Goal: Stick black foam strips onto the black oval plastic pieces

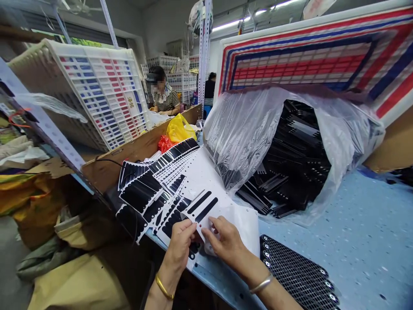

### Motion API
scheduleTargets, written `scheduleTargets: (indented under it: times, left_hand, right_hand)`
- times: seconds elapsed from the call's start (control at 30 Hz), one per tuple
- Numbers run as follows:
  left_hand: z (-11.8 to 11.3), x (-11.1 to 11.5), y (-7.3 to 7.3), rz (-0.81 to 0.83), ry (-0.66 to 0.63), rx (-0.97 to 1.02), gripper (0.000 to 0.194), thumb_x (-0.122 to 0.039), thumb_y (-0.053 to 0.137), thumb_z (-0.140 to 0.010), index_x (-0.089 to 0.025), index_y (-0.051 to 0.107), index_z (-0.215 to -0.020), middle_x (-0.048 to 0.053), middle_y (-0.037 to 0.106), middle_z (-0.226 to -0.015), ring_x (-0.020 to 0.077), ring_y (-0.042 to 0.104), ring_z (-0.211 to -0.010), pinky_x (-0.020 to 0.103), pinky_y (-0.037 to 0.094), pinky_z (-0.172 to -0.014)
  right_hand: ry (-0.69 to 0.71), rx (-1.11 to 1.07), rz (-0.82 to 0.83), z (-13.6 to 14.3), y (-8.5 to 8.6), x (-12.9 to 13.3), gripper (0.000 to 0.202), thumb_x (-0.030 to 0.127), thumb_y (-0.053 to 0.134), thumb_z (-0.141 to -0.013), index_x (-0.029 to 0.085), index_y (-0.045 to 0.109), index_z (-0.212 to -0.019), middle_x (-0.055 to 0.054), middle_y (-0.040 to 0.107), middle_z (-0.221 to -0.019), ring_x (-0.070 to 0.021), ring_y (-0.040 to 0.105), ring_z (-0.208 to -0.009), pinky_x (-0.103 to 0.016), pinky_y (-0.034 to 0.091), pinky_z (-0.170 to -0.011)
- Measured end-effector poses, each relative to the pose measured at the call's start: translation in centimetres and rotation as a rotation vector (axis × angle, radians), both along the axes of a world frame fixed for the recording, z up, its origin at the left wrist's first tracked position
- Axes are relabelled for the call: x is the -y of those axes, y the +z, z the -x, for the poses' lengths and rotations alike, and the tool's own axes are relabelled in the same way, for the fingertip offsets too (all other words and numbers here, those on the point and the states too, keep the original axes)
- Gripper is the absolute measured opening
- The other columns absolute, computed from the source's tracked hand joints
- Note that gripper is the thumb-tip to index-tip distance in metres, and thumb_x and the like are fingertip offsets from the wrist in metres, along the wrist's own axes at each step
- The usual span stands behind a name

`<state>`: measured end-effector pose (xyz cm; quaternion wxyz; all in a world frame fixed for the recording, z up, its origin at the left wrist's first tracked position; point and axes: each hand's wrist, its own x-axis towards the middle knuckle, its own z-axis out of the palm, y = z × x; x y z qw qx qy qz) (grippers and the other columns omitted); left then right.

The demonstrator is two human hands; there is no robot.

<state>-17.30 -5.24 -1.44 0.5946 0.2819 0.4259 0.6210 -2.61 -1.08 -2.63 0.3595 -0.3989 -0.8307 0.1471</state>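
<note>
A white sticker sheet (193, 212) with two long black strips on it is tilted up between my hands. My left hand (181, 241) pinches its near edge between thumb and fingers. My right hand (227, 239) has its thumb and bent fingers at the sheet's right side; the exact contact of the fingertips is hard to see. Beneath lies a large white sheet (238, 217) spread over the blue table. Left of my hands, black-and-white sticker sheets (142, 191) overlap in a loose pile. Right of my right forearm lies a row of black strips with ringed holes (293, 271).
A clear plastic bag (245, 129) spills black flat parts (290, 163) on the blue table (364, 224). Behind it leans a striped crate (300, 64). Another crate (103, 94) stands left, beyond a cardboard edge (129, 144). A yellow bag (179, 128) lies near a seated person (166, 101).
</note>
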Motion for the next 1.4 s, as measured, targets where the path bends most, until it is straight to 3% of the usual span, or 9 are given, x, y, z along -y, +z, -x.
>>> scheduleTargets:
  times: [0.23,0.37,0.5,0.63,0.77,0.87,1.03,1.2,1.4]
  left_hand:
    - [-0.1,-0.3,0.3,0.029,0.012,-0.085,0.037,-0.048,0.076,-0.068,-0.017,0.055,-0.067,-0.004,0.052,-0.056,0.0102,0.048,-0.047,0.023,0.042,-0.049]
    - [0.3,-0.3,0.3,-0.025,0.001,-0.329,0.036,-0.042,0.071,-0.072,-0.016,0.053,-0.055,-0.002,0.049,-0.052,0.0114,0.047,-0.051,0.024,0.04,-0.051]
    - [0.7,-0.5,0.7,-0.107,-0.011,-0.518,0.036,-0.035,0.065,-0.075,-0.016,0.051,-0.047,-0.002,0.044,-0.049,0.0109,0.04,-0.051,0.023,0.033,-0.05]
    - [0.6,-0.7,0.8,-0.115,-0.049,-0.515,0.033,-0.033,0.063,-0.073,-0.016,0.055,-0.047,-0.001,0.046,-0.047,0.0113,0.04,-0.049,0.024,0.032,-0.049]
    - [0.5,-0.7,0.1,-0.1,-0.152,-0.433,0.031,-0.036,0.063,-0.075,-0.014,0.063,-0.052,0.002,0.055,-0.049,0.0135,0.048,-0.047,0.024,0.037,-0.049]
    - [0.5,-0.7,-0.3,-0.091,-0.177,-0.416,0.032,-0.038,0.065,-0.075,-0.014,0.067,-0.055,0.003,0.059,-0.049,0.0148,0.053,-0.046,0.024,0.041,-0.047]
    - [0.2,-1.1,-0.6,-0.044,-0.11,-0.483,0.035,-0.042,0.069,-0.071,-0.015,0.063,-0.048,0.006,0.061,-0.046,0.0165,0.058,-0.044,0.024,0.044,-0.046]
    - [0.1,-1.6,-1.1,-0.006,-0.08,-0.512,0.034,-0.044,0.065,-0.071,-0.016,0.06,-0.052,0.005,0.06,-0.042,0.0153,0.056,-0.039,0.022,0.039,-0.042]
    - [3.4,-5.6,-0.2,0.061,0.08,-0.675,0.031,-0.033,0.061,-0.07,-0.02,0.046,-0.046,-0.005,0.045,-0.031,0.0094,0.044,-0.03,0.019,0.028,-0.039]
  right_hand:
    - [0.008,-0.112,-0.005,0.4,-0.1,0.6,0.034,0.033,0.05,-0.095,0.014,0.061,-0.121,-0.008,0.064,-0.08,-0.0213,0.062,-0.069,-0.034,0.053,-0.065]
    - [0.049,-0.16,0.074,0.5,0.1,0.5,0.034,0.034,0.056,-0.091,0.015,0.066,-0.117,-0.007,0.064,-0.076,-0.0185,0.062,-0.063,-0.031,0.053,-0.059]
    - [0.105,-0.217,0.296,0.3,0.7,0.7,0.039,0.038,0.061,-0.088,0.015,0.069,-0.118,-0.008,0.07,-0.077,-0.0182,0.064,-0.063,-0.028,0.053,-0.056]
    - [0.1,-0.255,0.419,0.5,1.8,0.9,0.037,0.042,0.061,-0.085,0.017,0.075,-0.108,-0.005,0.072,-0.072,-0.0175,0.063,-0.06,-0.027,0.052,-0.056]
    - [0.124,-0.293,0.542,0.7,2.4,0.8,0.034,0.041,0.056,-0.084,0.016,0.079,-0.088,-0.003,0.07,-0.063,-0.0164,0.059,-0.056,-0.027,0.048,-0.054]
    - [0.135,-0.33,0.631,0.5,2.5,0.5,0.033,0.041,0.057,-0.081,0.016,0.078,-0.084,-0.002,0.07,-0.062,-0.0162,0.058,-0.054,-0.027,0.048,-0.053]
    - [-0.002,-0.455,0.75,-0.5,2.5,-0.6,0.032,0.045,0.062,-0.073,0.018,0.077,-0.076,-0.005,0.073,-0.066,-0.02,0.067,-0.06,-0.026,0.052,-0.05]
    - [-0.116,-0.525,0.722,-2.4,2.9,-1.7,0.038,0.055,0.07,-0.068,0.017,0.071,-0.063,-0.005,0.07,-0.057,-0.0201,0.068,-0.053,-0.026,0.052,-0.044]
    - [-0.358,-0.747,0.546,-10.0,6.2,-1.4,0.052,0.065,0.08,-0.059,0.016,0.07,-0.075,-0.006,0.072,-0.061,-0.0197,0.069,-0.052,-0.029,0.059,-0.05]
